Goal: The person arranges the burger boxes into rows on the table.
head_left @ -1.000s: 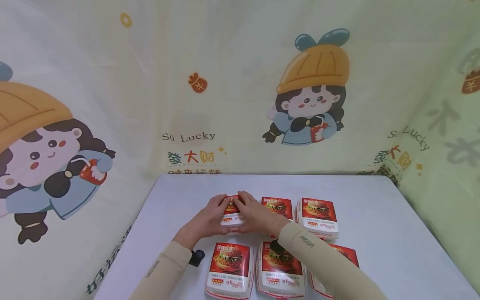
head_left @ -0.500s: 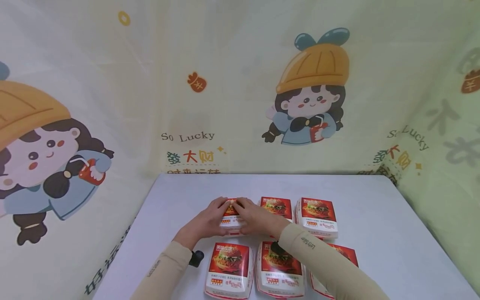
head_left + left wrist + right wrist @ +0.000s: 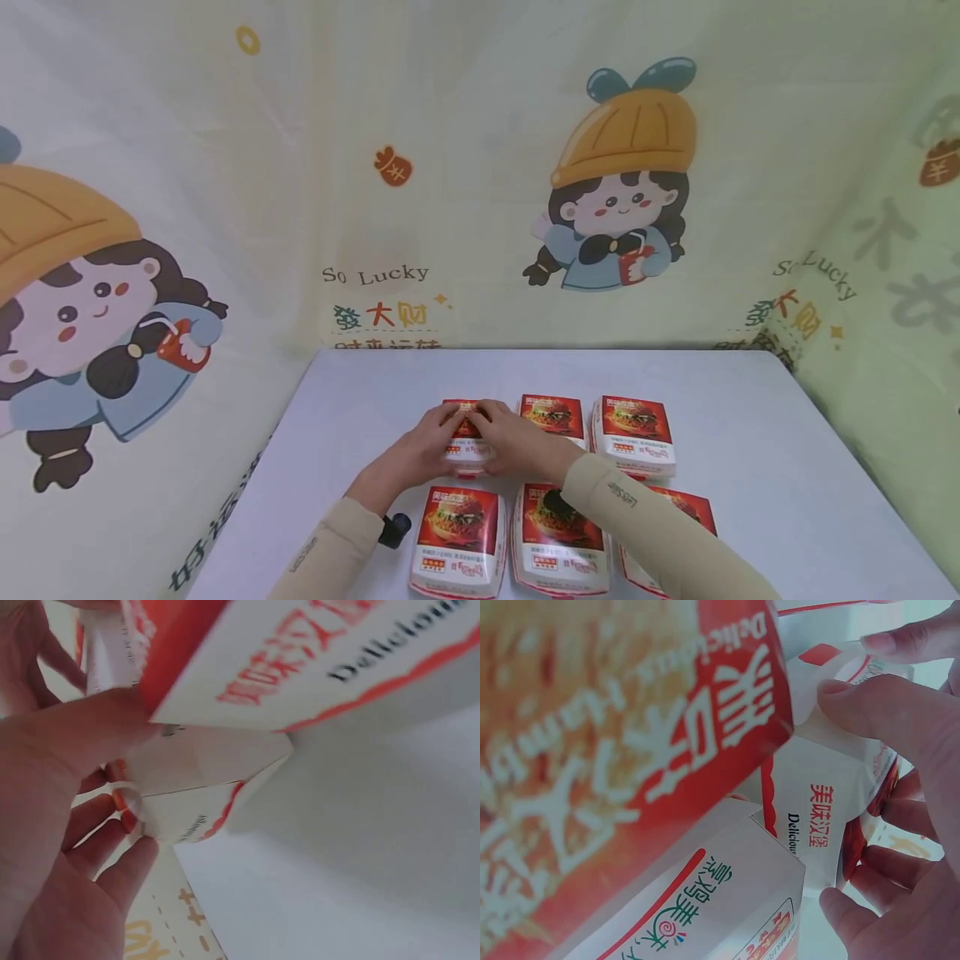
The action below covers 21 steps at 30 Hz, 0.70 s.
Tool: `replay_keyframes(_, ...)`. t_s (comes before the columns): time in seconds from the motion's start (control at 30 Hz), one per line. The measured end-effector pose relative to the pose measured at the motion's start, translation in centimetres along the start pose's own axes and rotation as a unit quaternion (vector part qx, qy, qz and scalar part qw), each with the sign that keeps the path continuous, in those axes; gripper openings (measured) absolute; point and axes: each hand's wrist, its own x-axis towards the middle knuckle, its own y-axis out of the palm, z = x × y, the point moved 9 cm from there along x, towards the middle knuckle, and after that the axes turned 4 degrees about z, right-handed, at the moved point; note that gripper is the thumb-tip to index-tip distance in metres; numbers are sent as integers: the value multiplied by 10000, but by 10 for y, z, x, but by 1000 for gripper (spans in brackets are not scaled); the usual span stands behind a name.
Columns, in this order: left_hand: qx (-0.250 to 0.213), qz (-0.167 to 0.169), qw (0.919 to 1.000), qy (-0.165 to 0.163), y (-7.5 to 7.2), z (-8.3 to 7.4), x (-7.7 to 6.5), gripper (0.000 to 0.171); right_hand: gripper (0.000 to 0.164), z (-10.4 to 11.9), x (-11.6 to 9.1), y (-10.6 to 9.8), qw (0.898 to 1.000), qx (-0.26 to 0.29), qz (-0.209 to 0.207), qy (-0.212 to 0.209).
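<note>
In the head view, both hands hold a red-and-white burger box [image 3: 463, 450] at the left of the back row. My left hand [image 3: 423, 444] grips its left side and my right hand [image 3: 525, 443] its right, fingers over the top, thumbs low at the front. The left wrist view shows the left hand [image 3: 67, 795] with its thumb along the side of the held box [image 3: 202, 761]. From the right wrist, the right hand [image 3: 919, 742] has its thumb on the box's white side [image 3: 821, 802] and its fingers around the printed lid.
Two more burger boxes stand to the right in the back row, a middle one [image 3: 552, 412] and a right one [image 3: 636, 433]. Three form the front row: left [image 3: 457, 537], middle [image 3: 562, 554] and right [image 3: 693, 507], the last partly under my right sleeve [image 3: 660, 521]. All rest on a white table [image 3: 787, 475].
The held box and both hands have moved slightly toward me, down in the head view. Its back edge is now nearly level with the neighbouring boxes. The other boxes stay put.
</note>
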Motion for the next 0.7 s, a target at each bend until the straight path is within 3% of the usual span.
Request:
replay_keyframes(0.2,-329,111,9992,-199,3,1,1,79,83,-1,-5,-1,9999,-40,-44,-100)
replay_keyframes(0.37,-419,-73,9985,-357,0,2,0,75,80,-2,-11,-3,9998,-28,-122,-146)
replay_keyframes(0.53,-203,-387,9979,-473,-8,2,-5,75,76,-4,-23,-10,9989,108,-438,-138)
replay_keyframes(0.7,181,-788,9949,-601,-19,0,-12,78,74,-14,-39,-17,9969,100,-766,144)
